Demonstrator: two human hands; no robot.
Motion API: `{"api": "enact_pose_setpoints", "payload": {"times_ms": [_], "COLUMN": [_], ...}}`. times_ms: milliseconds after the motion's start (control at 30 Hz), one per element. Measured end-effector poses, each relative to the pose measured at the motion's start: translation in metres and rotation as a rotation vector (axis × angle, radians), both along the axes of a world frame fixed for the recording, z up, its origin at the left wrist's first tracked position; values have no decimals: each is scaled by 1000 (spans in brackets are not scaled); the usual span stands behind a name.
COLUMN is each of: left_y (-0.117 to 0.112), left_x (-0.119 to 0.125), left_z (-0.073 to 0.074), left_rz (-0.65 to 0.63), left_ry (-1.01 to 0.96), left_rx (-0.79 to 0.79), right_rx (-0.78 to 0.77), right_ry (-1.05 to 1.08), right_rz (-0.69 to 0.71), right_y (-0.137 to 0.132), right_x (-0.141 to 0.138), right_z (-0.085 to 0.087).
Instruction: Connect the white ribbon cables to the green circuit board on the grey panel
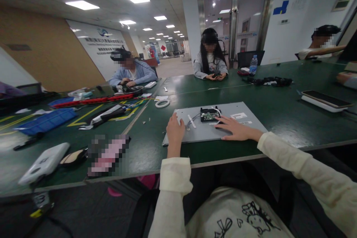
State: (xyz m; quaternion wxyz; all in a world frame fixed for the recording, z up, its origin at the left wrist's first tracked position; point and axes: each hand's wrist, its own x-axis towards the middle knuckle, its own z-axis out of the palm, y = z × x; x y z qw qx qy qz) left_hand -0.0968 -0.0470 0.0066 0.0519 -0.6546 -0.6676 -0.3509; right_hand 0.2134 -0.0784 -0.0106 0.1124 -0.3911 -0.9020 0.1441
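Observation:
A flat grey metal panel (195, 135) lies on the green table in front of me. A black bracket with a small green circuit board (208, 115) sits near its upper middle, with thin grey cables running to the left. White tape strips and labels stick to the panel. My left hand (175, 131) grips the panel's left edge, thumb on top and fingers along the side, partly hidden. Stretched out and spread, the fingers of my right hand (235, 128) rest on the panel just below and right of the board.
Left are a tape roll (162, 103), a blue tray (46, 121), a white device (46, 163) and a blurred pink item (110, 155). Co-workers sit across the table and at far right. A phone on a white box (325, 101) and a water bottle (253, 64) stand right.

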Motion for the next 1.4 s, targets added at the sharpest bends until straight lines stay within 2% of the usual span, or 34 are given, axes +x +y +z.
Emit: {"api": "enact_pose_setpoints", "payload": {"times_ms": [200, 433, 833, 1067, 1400], "left_y": [-2, -6, -9, -9, -7], "left_x": [0, 4, 7, 7, 5], "left_z": [-1, -1, 0, -1, -4], "left_rz": [42, 66, 49, 60, 59], "left_ry": [69, 160, 237, 268, 307], "left_rx": [-23, -54, -148, -153, -169], "right_rx": [17, 39, 16, 6, 18], "right_ry": [-36, -135, -111, -50, -16], "right_rz": [-165, -475, -897, -1115, -1284], "right_y": [21, 54, 97, 106, 105], "right_x": [-2, 3, 31, 53, 89], "right_z": [-7, -22, -45, -50, -60]}}
